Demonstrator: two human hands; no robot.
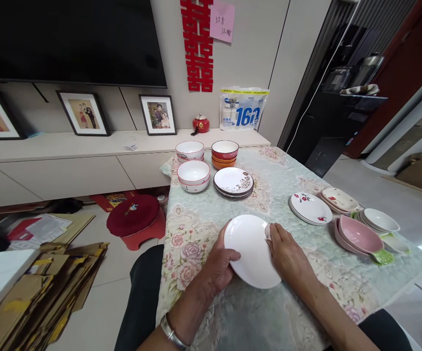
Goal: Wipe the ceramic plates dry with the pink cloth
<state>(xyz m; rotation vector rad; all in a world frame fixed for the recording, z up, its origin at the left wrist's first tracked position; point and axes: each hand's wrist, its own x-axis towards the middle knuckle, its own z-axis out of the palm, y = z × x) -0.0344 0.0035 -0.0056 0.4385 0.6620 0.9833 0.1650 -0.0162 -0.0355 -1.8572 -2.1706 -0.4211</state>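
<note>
My left hand (220,263) grips a plain white plate (253,251) by its left rim, with the thumb over the front face. The plate is tilted towards me above the table. At its right rim my right hand (287,251) is closed on a small white cloth (268,232), pressed to the edge; most of the cloth is hidden under the fingers. Beyond the plate stands a stack of brown-patterned plates (233,181). To the right lies a stack of oval plates with red flowers (310,208).
White bowls (193,173) and a stack of red and orange bowls (224,150) stand at the table's far end. Pink bowls (359,234), square dishes (339,199) and white bowls (382,219) sit at the right. A red stool (134,214) and flattened cardboard (65,273) are at the left.
</note>
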